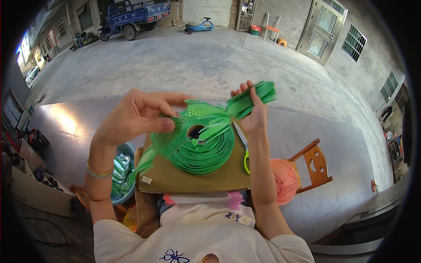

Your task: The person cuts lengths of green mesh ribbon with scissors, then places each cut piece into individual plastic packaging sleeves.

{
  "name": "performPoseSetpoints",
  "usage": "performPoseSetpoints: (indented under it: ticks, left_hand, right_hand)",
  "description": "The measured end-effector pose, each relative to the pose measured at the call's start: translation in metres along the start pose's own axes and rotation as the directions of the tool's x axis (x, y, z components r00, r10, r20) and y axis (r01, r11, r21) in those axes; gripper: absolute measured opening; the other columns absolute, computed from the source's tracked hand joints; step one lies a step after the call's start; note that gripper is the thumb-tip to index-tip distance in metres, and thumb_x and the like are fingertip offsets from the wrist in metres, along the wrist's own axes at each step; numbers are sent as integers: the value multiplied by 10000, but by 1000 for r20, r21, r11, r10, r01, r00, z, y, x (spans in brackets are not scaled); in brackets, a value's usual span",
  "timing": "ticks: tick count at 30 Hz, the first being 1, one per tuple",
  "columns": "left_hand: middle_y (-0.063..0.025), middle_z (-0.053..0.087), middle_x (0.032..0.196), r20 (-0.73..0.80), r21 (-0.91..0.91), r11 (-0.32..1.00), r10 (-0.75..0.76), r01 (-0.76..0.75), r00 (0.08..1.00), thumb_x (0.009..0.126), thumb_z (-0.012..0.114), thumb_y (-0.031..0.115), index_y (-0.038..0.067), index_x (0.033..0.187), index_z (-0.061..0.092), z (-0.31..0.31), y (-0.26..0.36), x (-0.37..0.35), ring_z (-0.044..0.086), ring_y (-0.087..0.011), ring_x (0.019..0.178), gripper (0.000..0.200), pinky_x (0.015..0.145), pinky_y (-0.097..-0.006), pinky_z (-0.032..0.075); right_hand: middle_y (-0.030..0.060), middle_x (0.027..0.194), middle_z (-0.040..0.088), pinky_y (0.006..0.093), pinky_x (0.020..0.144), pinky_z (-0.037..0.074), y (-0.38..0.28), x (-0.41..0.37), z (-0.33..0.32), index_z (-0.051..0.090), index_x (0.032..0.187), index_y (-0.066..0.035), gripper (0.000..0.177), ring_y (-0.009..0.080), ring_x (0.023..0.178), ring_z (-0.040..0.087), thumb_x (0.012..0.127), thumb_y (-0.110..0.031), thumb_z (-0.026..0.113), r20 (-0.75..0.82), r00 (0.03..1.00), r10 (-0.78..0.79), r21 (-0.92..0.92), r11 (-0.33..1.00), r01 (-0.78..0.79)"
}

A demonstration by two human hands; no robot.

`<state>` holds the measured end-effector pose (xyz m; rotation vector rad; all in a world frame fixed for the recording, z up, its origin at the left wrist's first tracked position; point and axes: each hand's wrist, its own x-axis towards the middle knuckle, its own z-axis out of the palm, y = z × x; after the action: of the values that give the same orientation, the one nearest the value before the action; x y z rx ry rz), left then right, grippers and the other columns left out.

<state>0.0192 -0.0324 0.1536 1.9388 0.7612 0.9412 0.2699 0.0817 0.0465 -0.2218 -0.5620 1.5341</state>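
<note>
A large roll of green mesh ribbon (206,160) lies flat on a brown cardboard box (210,182), its round core showing. Above the roll's left side, my left hand (140,115) pinches a piece of the green mesh ribbon (176,128), blurred by motion. My right hand (254,116) is closed around a folded bundle of green mesh strips (250,100), held over the far right of the roll. Loose ribbon runs between both hands. Scissors (246,158) with yellow-green handles lie by my right forearm, partly hidden by it.
At left, a blue basin (131,153) holds green packets. A pink basin (287,168) with thin pink strips stands at right beside a wooden chair (313,166). A pink and white bundle (204,198) lies on my lap. Farther off are a blue three-wheeled truck (136,15) and a ride-on toy (199,26).
</note>
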Motion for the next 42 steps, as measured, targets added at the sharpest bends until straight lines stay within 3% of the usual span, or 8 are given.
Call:
performPoseSetpoints:
  ticks: [7, 12, 16, 22, 25, 30, 39, 42]
  left_hand:
    - [-296, 369, 1329, -230, 105, 991, 101, -78, 968, 747, 687, 109, -33, 878, 686, 35, -6, 72, 523, -253, 1117, 192, 863, -298, 431]
    - [-301, 337, 1343, -301, -28, 996, -85, 80, 950, 768, 672, 129, -55, 862, 678, 34, -18, 87, 607, -133, 584, 206, 383, -176, 382]
    - [-293, 332, 1348, -316, -67, 995, -94, 77, 944, 789, 669, 180, -69, 873, 666, 32, -26, 83, 491, -73, 330, 263, 249, -161, 282]
    - [-227, 474, 1243, -275, -381, 924, -145, 31, 950, 833, 636, 274, -43, 1178, 487, 42, -36, 69, 617, -105, 571, 491, 471, -177, 471]
    - [-161, 597, 1063, 195, -594, 737, -256, 322, 947, 817, 659, 261, -31, 1200, 440, 53, -51, 39, 644, -155, 747, 529, 655, -238, 507]
    - [-120, 665, 864, 574, -214, 783, -382, 584, 724, 812, 662, 158, -19, 1080, 547, 34, -59, 2, 645, -152, 780, 340, 719, -249, 494]
    - [-127, 660, 842, 183, -243, 886, -357, 394, 916, 679, 720, -27, -45, 796, 662, 20, -36, -27, 634, -198, 773, 132, 699, -259, 496]
    - [-140, 656, 927, 111, -359, 930, -42, 80, 993, 682, 739, 2, -11, 804, 688, 28, -30, -25, 610, -188, 885, 132, 846, -292, 447]
  right_hand:
    - [123, 909, 588, 365, 706, 509, 43, -33, 54, 500, 1103, -35, 661, 246, 810, 600, 866, -628, 331, 291, 933, 213, 5, 975, -224]
    - [131, 860, 593, 374, 638, 515, 45, -40, 63, 509, 1078, -18, 757, 278, 799, 602, 845, -690, 248, 581, 782, 226, 13, 958, -287]
    - [116, 808, 572, 369, 659, 513, 37, -51, 68, 522, 958, -14, 510, 255, 772, 593, 901, -501, 384, 443, 818, 368, -108, 927, -359]
    - [69, 813, 535, 354, 723, 498, 19, -42, 60, 489, 938, -28, 143, 217, 811, 572, 915, -169, 480, 423, 814, 399, -62, 909, -413]
    - [57, 820, 527, 352, 800, 473, -3, -28, 49, 473, 993, -35, 104, 202, 809, 552, 921, -109, 456, 406, 891, 203, 176, 939, -294]
    - [64, 876, 524, 370, 877, 440, -51, -9, 13, 477, 1018, -39, 111, 191, 807, 534, 927, -77, 425, 318, 948, 28, 253, 961, -114]
    - [73, 873, 525, 379, 866, 443, -46, -9, -32, 471, 1049, -31, 137, 185, 782, 529, 932, -75, 415, 219, 975, 35, 151, 986, -69]
    - [73, 841, 532, 387, 824, 470, -29, -15, -35, 467, 1054, -25, 142, 187, 729, 539, 932, -77, 414, 95, 988, 125, 111, 985, -136]
